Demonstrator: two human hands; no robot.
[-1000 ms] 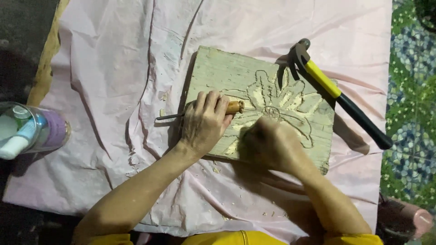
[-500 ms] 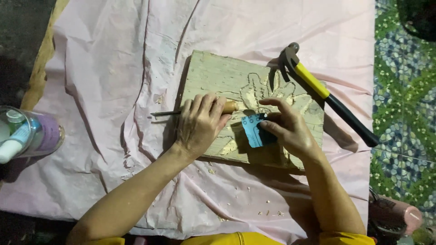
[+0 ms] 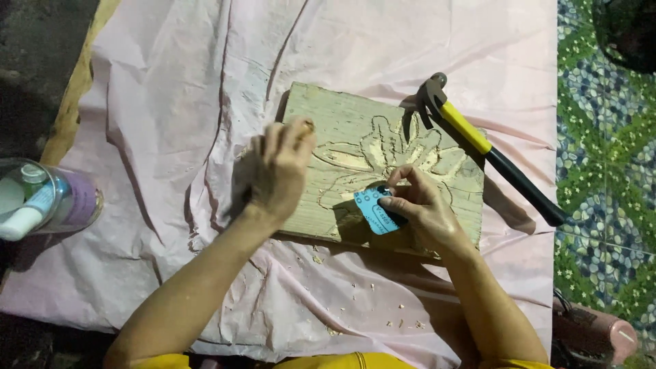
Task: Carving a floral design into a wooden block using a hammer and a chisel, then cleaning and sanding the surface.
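— How far along is the carving?
— Flower half cut into the board (image 3: 342, 130), mid-cloth. Left hand (image 3: 279, 171) clasps a chisel; right hand (image 3: 418, 208) pinches a blue tool (image 3: 375, 210). Lower petals remain.

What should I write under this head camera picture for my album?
Right hand pinches a blue tool on a flower-carved wooden board.

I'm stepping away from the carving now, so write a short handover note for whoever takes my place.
Left hand: closed round a wooden-handled carving tool, resting at the left edge of the wooden board.
Right hand: grip on a small blue card-like piece, over the carving.
Claw hammer: lies across the board's upper right corner.
Done: flower relief partly cut, chips on the pink cloth.
Left: the lower outline looks shallow.
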